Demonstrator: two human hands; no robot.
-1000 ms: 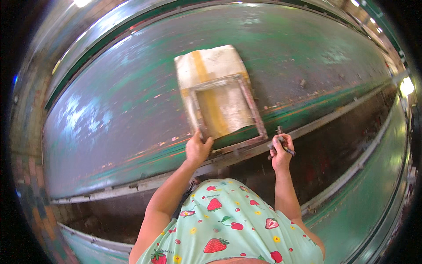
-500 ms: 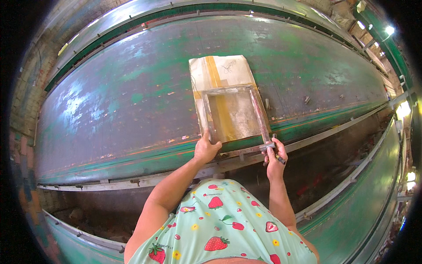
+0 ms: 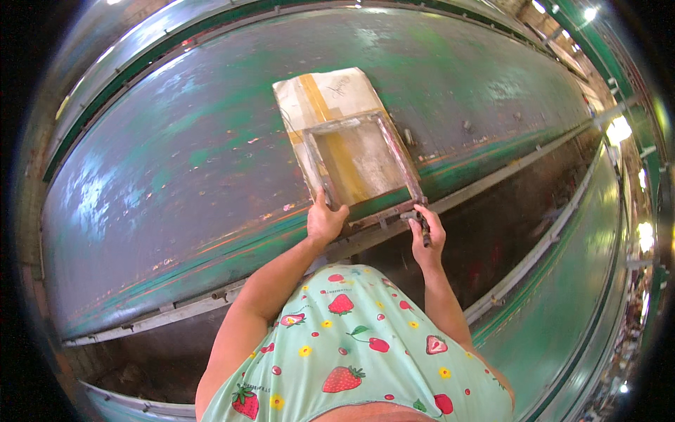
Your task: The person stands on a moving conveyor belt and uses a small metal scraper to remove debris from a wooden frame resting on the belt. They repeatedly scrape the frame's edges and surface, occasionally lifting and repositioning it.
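Green table (image 3: 183, 155), left hand (image 3: 327, 224) curled on frame (image 3: 399, 157)

A worn rectangular frame (image 3: 399, 155) overlaps a white, yellow-taped board (image 3: 346, 93), a dark tool (image 3: 426, 233) at the frame's near right corner.

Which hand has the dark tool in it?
The right hand, with the tool by the frame's near right corner; the left hand touches the frame's left side.
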